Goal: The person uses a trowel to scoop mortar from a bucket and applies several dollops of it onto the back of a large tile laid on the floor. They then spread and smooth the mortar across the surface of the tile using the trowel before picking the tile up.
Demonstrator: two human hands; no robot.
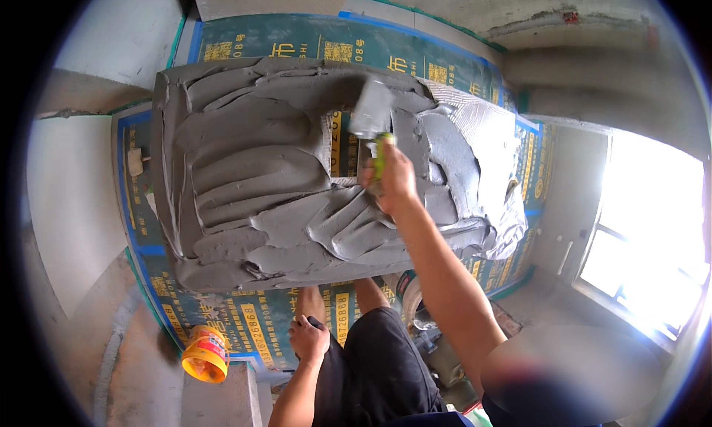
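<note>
Thick grey mortar [245, 152] covers a large rectangular slab in front of me, smeared in ridges and sweeps. A putty knife [373, 106] with a broad metal blade and a green handle is in my right hand [397, 178], fingers closed round the handle. Its blade, slightly blurred, is over the mortar by a rectangular opening [344, 156] that shows the printed sheet beneath. At the slab's right end, a pale ridged area [475, 119] has thinner mortar. My left hand [310, 338] is by my knee, curled on a small dark object that I cannot make out.
Green protective sheeting [259, 37] with yellow print and blue tape lies under and around the slab. A yellow bucket [205, 356] stands at the lower left, another bucket [415, 301] below the slab. Pale walls surround this; a bright window [645, 227] is at right.
</note>
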